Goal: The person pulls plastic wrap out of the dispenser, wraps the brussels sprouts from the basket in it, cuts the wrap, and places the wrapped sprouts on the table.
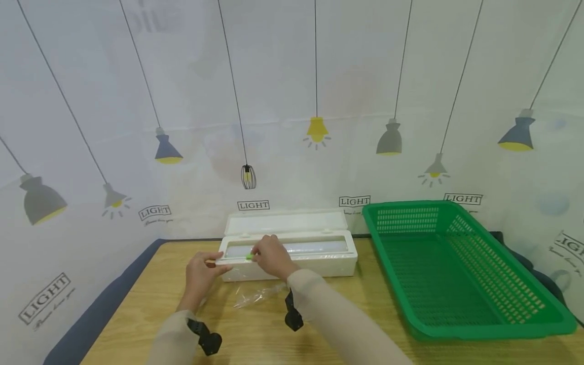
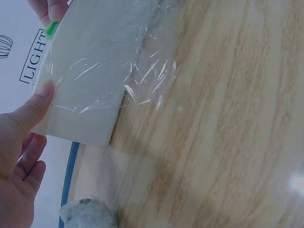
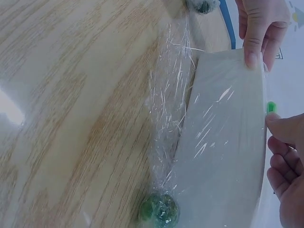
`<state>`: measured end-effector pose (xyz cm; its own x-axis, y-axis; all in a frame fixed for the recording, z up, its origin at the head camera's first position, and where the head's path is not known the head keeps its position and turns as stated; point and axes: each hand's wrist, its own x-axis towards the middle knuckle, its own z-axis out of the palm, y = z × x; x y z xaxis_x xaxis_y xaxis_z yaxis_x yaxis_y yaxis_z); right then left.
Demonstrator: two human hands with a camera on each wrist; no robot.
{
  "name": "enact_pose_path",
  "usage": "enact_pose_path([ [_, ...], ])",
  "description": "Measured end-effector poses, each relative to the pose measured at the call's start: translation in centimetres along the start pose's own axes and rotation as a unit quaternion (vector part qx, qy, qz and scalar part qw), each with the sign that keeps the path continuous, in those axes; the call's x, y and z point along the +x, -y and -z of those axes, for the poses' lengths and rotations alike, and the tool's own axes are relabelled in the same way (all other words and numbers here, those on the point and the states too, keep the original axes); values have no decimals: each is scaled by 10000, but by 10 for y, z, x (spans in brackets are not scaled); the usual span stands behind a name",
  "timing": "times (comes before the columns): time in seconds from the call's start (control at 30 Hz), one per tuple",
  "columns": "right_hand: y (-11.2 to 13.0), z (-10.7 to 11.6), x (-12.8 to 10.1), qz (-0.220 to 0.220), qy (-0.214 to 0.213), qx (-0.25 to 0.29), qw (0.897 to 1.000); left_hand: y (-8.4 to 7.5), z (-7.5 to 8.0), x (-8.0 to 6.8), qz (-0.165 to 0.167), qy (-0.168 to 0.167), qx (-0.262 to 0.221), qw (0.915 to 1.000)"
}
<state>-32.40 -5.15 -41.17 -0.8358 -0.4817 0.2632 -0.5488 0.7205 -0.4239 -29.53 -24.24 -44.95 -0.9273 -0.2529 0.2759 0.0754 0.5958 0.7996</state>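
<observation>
A white cling-film dispenser box (image 1: 319, 258) lies on the wooden table (image 1: 255, 339) with its lid (image 1: 285, 222) open. My left hand (image 1: 214, 264) grips the box's left end, thumb (image 2: 43, 92) on its front face (image 2: 85, 80). The fingertips of my right hand (image 1: 255, 255) pinch the small green slider (image 1: 249, 257) on the box's top edge, near the left end; the slider (image 3: 271, 107) also shows in the right wrist view. Clear film (image 1: 255, 295) hangs down the front and bunches on the table (image 3: 171, 109).
A large green plastic basket (image 1: 461, 309) stands at the right. A green round thing wrapped in film (image 3: 159, 209) lies against the box front, and another wrapped lump (image 2: 88, 216) lies near the table's left edge. A printed curtain rises behind the table.
</observation>
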Motion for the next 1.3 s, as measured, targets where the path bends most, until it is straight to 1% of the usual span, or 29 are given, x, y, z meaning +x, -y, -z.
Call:
enact_pose_path([
  [0.13, -6, 4, -5, -11, 17, -13, 10000, -1, -1, -2, -63, 36, -88, 9999],
  [0.3, -17, 14, -12, -92, 148, 113, 9998, -2, 1, -3, -78, 2, 5, 10000],
  [0.4, -25, 23, -17, -41, 181, 160, 9997, -3, 2, -3, -69, 41, 55, 10000],
  [0.5, -36, 30, -23, 36, 188, 97, 9998, -3, 3, -3, -74, 103, 54, 9999],
  [0.67, -54, 40, -33, 80, 218, 64, 9997, -2, 3, -5, -95, 113, 101, 9998],
  [0.83, -66, 52, -42, 79, 265, 169, 9995, -4, 1, -4, -53, 161, 188, 9997],
  [0.97, -72, 60, -47, 66, 304, 165, 9994, -4, -1, -3, -1, 193, 166, 9997],
  [1.03, -76, 64, -49, 63, 283, 165, 9994, -4, -1, -3, 27, 200, 152, 9997],
  [1.3, -97, 76, -61, 35, 185, 164, 9997, -1, 1, -4, -64, 153, 184, 9997],
])
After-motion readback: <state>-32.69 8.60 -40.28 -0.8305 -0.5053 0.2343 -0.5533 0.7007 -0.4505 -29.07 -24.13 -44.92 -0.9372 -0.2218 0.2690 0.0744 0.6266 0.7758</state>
